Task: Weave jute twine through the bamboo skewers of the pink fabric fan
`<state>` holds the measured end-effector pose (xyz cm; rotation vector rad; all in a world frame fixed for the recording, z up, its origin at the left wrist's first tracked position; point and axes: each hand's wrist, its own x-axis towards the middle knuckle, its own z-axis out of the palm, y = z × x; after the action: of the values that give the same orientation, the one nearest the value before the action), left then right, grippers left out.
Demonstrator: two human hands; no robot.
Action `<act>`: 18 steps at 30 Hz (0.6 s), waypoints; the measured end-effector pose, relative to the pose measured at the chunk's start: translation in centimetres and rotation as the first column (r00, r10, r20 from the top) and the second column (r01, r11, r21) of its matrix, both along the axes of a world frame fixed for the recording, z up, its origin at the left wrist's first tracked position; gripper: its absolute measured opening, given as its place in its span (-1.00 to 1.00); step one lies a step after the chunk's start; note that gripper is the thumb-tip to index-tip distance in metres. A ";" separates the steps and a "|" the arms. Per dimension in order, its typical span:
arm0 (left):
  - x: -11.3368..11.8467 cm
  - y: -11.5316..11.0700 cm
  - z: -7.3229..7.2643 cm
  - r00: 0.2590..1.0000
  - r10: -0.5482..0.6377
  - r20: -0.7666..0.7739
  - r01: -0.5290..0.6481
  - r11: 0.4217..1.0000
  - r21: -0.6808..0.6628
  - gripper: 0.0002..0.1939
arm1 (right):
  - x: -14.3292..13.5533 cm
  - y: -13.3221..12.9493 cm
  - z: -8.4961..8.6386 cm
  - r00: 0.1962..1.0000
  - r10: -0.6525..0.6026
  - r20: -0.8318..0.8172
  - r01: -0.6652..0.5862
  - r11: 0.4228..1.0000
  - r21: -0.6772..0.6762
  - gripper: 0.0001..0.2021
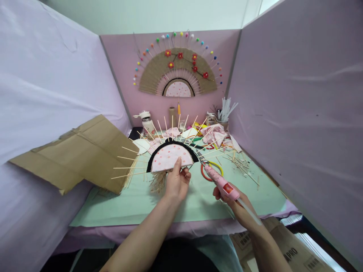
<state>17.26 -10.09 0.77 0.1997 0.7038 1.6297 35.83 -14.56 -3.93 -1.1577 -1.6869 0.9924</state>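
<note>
A half-round piece covered in pink dotted cloth, with a black rim and thin wooden sticks fanning out from it, is held up above the table. My left hand grips its straight lower edge, thumb on the front. In my right hand is a pink glue gun, a clear glue stick coming out of its back end. Its nozzle points up and left, close to the right end of the black rim; whether they touch is unclear. Frayed twine shows below the left part of the piece.
Scissors with red and yellow handles lie behind the glue gun. Loose sticks are scattered at right. Cardboard leans at left. A white bottle, pink cloth and a cup of glue sticks stand behind. A finished fan hangs on the back wall.
</note>
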 end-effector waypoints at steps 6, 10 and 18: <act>0.0 -0.1 -0.4 1.000 0.018 -0.025 -0.018 1.000 0.011 -0.68 | 0.2 0.1 -0.2 0.999 0.032 -0.029 -0.031 0.999 0.016 -0.60; 0.0 -0.1 -0.5 1.000 0.021 -0.020 -0.021 1.000 0.010 -0.68 | 0.0 0.0 -0.2 0.999 0.020 -0.028 -0.020 1.000 0.010 -0.58; 0.0 -0.3 -0.6 0.999 0.027 -0.031 -0.027 1.000 -0.002 -0.66 | -0.4 -0.1 -0.3 0.999 -0.039 -0.013 0.039 0.999 0.005 -0.57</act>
<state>17.21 -10.42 0.16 0.2150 0.7343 1.6542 35.44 -14.70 -4.22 -1.1735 -1.6498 0.9689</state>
